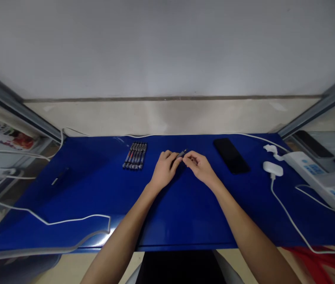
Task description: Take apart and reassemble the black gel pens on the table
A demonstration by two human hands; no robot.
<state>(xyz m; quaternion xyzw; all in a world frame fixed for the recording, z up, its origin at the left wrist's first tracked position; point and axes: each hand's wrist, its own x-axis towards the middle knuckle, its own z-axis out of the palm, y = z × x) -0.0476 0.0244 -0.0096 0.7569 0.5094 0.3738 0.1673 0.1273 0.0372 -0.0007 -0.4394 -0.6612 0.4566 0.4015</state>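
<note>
Near the middle of the blue tabletop, my left hand (163, 169) is closed on a dark pen (182, 153), whose tip points up and to the right. Close beside that tip, my right hand (200, 167) has thumb and fingers pinched together. Whatever is between those fingers, if anything, is too small to make out. To the left of my left hand, several dark pens (135, 156) lie side by side in a neat row.
On the blue table (96, 197), a black phone (231, 155) lies to the right. Beyond it are a white charging case (273, 169) on a cable and a white power strip (318, 181). A thin dark stick-like object (60, 176) and a white cable (66, 220) lie left. A wall (161, 116) stands behind.
</note>
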